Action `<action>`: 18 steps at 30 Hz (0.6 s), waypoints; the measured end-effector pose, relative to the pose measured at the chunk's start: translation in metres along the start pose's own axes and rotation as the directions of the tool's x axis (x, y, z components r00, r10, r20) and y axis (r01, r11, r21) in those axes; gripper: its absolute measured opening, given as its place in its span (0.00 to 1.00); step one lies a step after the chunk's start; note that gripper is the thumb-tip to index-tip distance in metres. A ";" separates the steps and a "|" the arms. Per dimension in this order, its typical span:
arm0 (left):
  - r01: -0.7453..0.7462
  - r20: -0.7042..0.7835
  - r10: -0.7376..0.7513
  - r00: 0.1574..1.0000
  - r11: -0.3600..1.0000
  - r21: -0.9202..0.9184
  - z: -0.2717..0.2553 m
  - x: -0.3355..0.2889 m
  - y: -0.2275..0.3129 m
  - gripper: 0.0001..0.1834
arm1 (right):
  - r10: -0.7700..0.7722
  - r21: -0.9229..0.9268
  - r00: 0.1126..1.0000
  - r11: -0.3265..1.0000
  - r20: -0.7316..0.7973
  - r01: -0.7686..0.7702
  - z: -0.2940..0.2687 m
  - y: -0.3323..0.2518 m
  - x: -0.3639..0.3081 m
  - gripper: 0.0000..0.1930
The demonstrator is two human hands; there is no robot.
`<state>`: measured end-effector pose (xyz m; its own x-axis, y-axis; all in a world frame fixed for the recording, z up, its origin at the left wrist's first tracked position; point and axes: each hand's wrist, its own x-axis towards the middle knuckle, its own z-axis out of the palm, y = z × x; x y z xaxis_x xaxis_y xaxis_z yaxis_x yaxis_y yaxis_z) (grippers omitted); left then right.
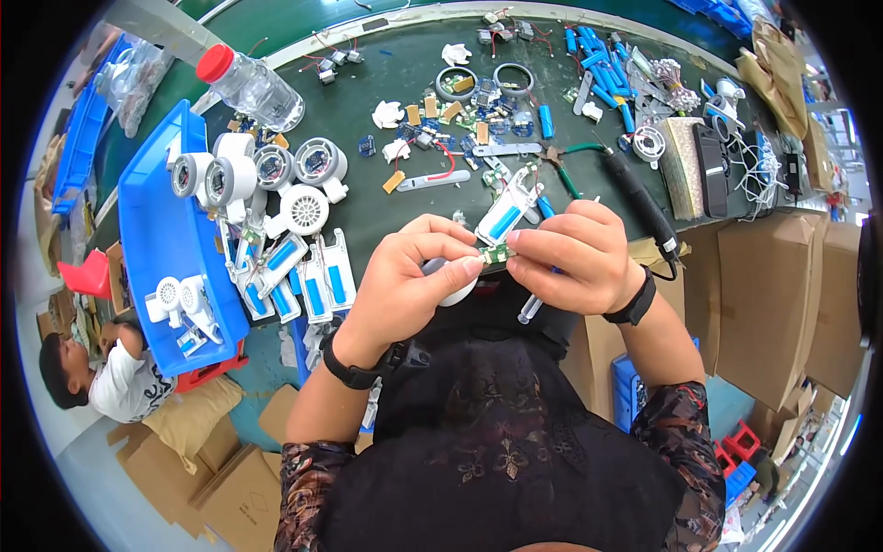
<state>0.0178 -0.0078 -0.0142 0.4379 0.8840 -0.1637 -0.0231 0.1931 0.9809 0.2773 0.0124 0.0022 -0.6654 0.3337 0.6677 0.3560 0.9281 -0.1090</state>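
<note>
My left hand (412,276) and my right hand (572,258) meet over the near edge of the green table (395,69). Together they pinch a small green circuit board (497,254) joined to a white handle shell with a blue battery cell (509,210) sticking up beyond my fingers. A round white fan housing (452,294) sits under my left palm. A thin tool shaft (528,308) pokes down from my right hand. Both wrists carry black bands.
A blue tray (161,239) at left holds white fan heads; more fan heads (303,210) and handle shells with blue cells (317,281) lie beside it. A clear bottle with red cap (248,87), loose blue cells (598,69), a soldering iron (644,198), cardboard boxes (773,294). A person (101,377) sits low left.
</note>
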 end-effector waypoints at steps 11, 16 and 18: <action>0.048 0.103 -0.052 0.993 0.998 0.041 -0.008 0.005 0.000 0.06 | -0.107 -0.039 0.993 0.993 0.053 0.109 -0.004 0.000 0.006 0.08; 0.066 0.138 -0.075 0.988 0.995 0.068 -0.011 0.005 0.001 0.07 | -0.139 -0.045 0.989 0.989 0.055 0.142 -0.003 0.000 0.009 0.08; 0.077 0.139 -0.087 0.986 0.994 0.076 -0.011 0.005 0.001 0.07 | -0.146 -0.046 0.987 0.988 0.064 0.149 -0.002 0.000 0.010 0.08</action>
<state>0.0102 0.0019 -0.0153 0.5593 0.7959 -0.2317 0.0788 0.2272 0.9706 0.2720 0.0151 0.0107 -0.7509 0.2046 0.6279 0.2827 0.9589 0.0257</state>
